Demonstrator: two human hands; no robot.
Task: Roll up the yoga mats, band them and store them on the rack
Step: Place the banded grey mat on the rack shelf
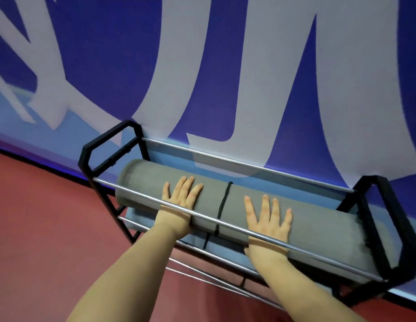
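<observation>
While both palms lie flat on it, the grey mat [225, 205] sits rolled on the rack [248, 165], under the top front rail, long axis running left to right along the bars. Left hand [182, 194] and right hand [268, 219] have straight, spread fingers, pressing, not gripping. A black band [222, 206] wraps the roll between them, a bit closer to the left hand. Looks like a lighter mat lies below it. My guess: any further push goes straight away from the palms, toward the back rail, both hands sharing it evenly.

Gym: red sports floor [39, 228], mat rack [248, 165], wall banner [202, 66].
</observation>
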